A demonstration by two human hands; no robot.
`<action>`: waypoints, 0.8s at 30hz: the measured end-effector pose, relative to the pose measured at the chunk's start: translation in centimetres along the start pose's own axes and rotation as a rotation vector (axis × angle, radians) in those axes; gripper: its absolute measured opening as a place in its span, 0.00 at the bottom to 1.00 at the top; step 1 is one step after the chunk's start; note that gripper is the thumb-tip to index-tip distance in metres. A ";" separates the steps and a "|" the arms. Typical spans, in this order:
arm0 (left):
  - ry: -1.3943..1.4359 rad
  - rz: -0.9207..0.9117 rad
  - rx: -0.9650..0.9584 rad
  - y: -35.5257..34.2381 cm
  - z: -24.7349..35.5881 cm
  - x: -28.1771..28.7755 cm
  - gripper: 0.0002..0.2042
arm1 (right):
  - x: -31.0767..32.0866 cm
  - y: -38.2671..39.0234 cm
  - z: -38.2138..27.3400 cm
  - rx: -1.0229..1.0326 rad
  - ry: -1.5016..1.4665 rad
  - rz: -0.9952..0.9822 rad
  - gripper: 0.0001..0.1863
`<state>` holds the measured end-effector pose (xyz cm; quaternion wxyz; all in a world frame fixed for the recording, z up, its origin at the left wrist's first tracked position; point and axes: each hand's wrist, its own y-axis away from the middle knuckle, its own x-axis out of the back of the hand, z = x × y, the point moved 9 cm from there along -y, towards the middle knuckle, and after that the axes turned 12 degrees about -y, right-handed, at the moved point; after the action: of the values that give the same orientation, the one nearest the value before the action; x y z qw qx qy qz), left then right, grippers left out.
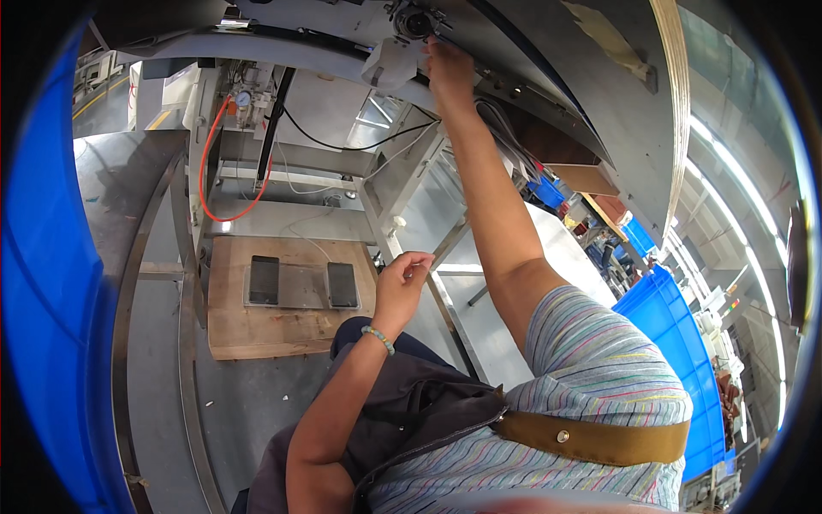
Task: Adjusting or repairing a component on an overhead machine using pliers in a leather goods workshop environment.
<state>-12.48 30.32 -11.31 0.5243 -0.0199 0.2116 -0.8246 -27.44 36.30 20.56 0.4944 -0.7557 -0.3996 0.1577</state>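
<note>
My right hand (pixel 450 70) reaches up to the underside of a machine. Its fingers are bent together beside a round black fitting with metal parts (pixel 415 23). What sits between those fingertips is hidden. A pale, blocky cover (pixel 390 64) hangs just left of them. My left hand (pixel 404 287), with a beaded bracelet (pixel 378 339) at the wrist, is held in the air above my lap. Its fingers are curled and the tips close together. Anything pinched there is too small to name. The two hands are well apart.
Below stands a wooden board (pixel 227 334) with two black foot pedals (pixel 265 280) on a plate. A red hose (pixel 203 176) loops from a gauge unit (pixel 243 99). A metal table (pixel 128 193) and blue panel (pixel 51 283) flank the left; a blue bin (pixel 676 343) stands right.
</note>
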 end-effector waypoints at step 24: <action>0.049 0.076 -0.027 -0.7 -0.9 0.5 0.08 | 0.9 1.5 -1.4 0.046 -0.141 -0.105 0.17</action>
<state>-13.49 30.46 -12.02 0.5496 0.0015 0.2362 -0.8014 -25.34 35.82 20.03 0.4900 -0.7091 -0.4686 0.1934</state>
